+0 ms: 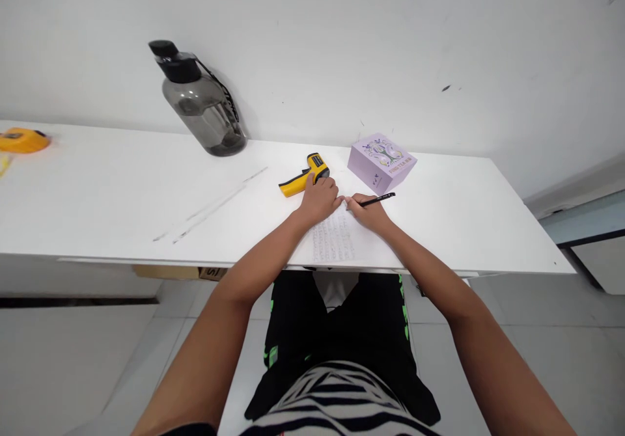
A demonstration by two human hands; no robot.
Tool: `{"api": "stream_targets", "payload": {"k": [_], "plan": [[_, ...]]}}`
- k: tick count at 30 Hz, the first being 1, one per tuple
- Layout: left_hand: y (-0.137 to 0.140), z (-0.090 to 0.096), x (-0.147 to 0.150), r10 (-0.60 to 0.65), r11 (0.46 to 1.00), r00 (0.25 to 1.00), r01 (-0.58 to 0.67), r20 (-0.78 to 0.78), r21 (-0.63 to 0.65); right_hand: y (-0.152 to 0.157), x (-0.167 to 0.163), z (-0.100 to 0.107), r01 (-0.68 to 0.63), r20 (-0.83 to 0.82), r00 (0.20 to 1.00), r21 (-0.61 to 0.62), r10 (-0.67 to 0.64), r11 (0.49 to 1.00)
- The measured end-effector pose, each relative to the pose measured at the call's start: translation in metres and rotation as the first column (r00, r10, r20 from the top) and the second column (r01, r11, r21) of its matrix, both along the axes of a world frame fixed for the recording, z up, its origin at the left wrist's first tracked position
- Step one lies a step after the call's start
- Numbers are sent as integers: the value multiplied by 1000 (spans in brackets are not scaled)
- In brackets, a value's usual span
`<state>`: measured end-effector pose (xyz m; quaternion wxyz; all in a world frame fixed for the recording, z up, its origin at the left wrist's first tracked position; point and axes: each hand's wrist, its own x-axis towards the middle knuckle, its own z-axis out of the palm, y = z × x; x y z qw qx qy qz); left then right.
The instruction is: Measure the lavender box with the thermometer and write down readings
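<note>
Handwritten lines cover a white sheet of paper (333,239) on the white table (454,221) in front of me. My right hand (367,213) is closed round a black pen (378,199), its tip down at the upper part of the writing. On the left, my left hand (321,199) lies on the sheet's upper left, fingers stretched out. Its fingertips are right by a yellow and black infrared thermometer gun (295,183) lying on its side; whether they touch it I cannot tell. Beyond my right hand stands a lilac tea box (374,168).
A grey see-through water bottle (202,110) with a black lid stands at the back left by the wall. An orange tool (23,140), perhaps a tape measure, lies at the far left. Under the table is a cardboard box (170,271). Dark streaks mark the tabletop.
</note>
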<state>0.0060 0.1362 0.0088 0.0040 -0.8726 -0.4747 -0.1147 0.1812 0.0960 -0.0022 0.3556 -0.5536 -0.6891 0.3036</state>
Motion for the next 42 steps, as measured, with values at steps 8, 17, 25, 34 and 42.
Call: {"api": "stream_targets", "payload": {"k": [8,17,25,34,42], "plan": [[-1,0,0,-1,1000,1000,1,-9,9,-1,0,1,-4,-69,998,-14,3,1000],[0,-2,-1,-5,1000,1000,5,-1,27,2,0,-4,34,-17,999,15,-34,999],[1,-2,-2,-1,1000,1000,0,12,20,2,2,-5,-12,-42,999,3,12,1000],[-1,0,-1,1,1000,1000,-1,4,0,1,2,-2,-1,-77,997,1,1,1000],[0,-1,-1,-3,1000,1000,3,-6,-1,3,2,-4,49,-71,996,8,-48,999]]}}
